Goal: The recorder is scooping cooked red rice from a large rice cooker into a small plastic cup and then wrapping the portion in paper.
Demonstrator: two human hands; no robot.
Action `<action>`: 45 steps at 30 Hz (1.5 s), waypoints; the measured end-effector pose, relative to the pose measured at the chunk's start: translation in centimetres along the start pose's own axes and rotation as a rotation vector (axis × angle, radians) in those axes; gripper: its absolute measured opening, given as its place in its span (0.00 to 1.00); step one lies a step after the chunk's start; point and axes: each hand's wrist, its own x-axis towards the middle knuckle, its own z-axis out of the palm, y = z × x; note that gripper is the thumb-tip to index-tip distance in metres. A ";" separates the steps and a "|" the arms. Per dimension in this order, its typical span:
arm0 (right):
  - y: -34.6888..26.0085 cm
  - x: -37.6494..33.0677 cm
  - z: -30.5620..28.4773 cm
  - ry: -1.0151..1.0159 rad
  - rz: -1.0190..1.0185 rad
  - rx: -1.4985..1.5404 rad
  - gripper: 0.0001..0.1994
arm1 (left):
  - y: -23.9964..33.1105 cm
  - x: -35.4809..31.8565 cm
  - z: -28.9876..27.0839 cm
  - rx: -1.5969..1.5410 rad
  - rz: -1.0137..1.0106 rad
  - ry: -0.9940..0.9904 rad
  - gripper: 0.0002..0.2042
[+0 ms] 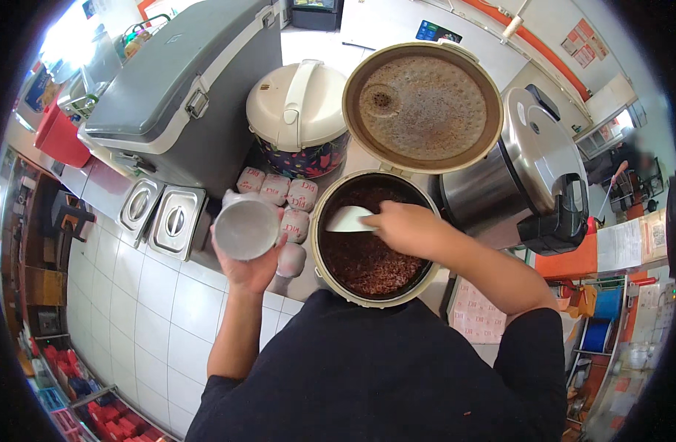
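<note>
My left hand [246, 276] is wrapped round a pale, frosted round cup [246, 227], with its circular face turned up toward me. I cannot tell what is inside it. My right hand [404, 232] grips a white rice paddle [347, 219] over the open rice cooker [319, 254]. Dark reddish-brown rice [386, 274] fills the lower part of the cooker's pot. The paddle's blade hangs at the pot's left inner side. Behind the pot stands the cooker's raised lid [426, 103], its inner face wet and stained. Several wrapped round packs [302, 194] sit between the cup and the cooker.
A closed floral rice cooker [297, 107] stands behind the packs. To its left is a big grey cooler box [183, 81], with two lidded steel pans [177, 221] in front. A large steel cooker [492, 184] flanks the right side. Printed paper sheets [476, 313] lie nearby.
</note>
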 end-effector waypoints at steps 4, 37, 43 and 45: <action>-0.1 1.6 2.2 -0.182 -0.021 -0.215 0.16 | -3.4 3.4 -2.2 0.025 -0.019 0.064 0.26; 0.6 0.5 -3.1 -0.319 -0.008 -0.512 0.09 | -5.5 3.2 -2.0 -0.185 -0.017 0.094 0.25; 4.0 0.3 -1.3 -0.457 0.182 -0.296 0.11 | -6.6 0.9 -0.8 -0.111 0.080 0.095 0.27; 4.0 0.2 -1.0 -0.471 0.195 -0.207 0.12 | -7.1 0.2 -0.7 -0.018 0.186 0.188 0.28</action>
